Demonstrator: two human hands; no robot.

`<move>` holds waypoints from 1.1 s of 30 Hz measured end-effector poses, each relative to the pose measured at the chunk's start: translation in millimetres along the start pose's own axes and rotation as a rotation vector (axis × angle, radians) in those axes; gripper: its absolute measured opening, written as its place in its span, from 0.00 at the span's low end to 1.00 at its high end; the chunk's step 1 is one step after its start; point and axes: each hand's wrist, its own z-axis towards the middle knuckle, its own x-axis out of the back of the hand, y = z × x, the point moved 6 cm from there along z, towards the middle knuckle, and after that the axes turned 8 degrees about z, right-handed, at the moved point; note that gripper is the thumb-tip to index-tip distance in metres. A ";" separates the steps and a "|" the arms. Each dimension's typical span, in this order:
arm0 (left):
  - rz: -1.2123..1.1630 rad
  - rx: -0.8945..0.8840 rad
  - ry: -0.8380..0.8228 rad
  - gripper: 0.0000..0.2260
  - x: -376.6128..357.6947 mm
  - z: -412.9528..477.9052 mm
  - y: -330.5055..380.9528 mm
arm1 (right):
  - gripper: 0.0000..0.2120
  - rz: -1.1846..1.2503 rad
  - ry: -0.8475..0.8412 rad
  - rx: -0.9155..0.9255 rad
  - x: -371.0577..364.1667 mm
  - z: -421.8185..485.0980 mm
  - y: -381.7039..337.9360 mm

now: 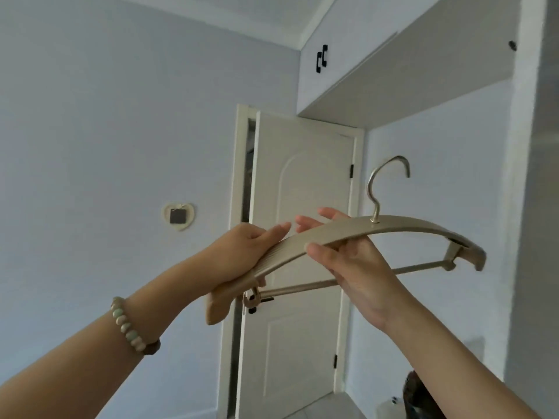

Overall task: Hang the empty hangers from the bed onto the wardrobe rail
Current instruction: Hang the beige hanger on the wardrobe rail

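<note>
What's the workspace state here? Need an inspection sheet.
Surface: nothing seen.
Job's things: beige hanger held in the air, hook up; wardrobe rail not in view.
Clutter: dark object at lower right, unidentifiable.
Hands: left hand grips the hanger's left end; right hand holds its arch near the middle, thumb in front.
Cables: nothing seen.
Surroundings: white door ajar, overhead cabinet, heart-shaped wall plaque.
</note>
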 end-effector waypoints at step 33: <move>-0.391 -0.433 -0.071 0.10 -418.2 206.3 404.6 | 0.51 -0.433 0.814 0.133 557.2 -94.8 -219.0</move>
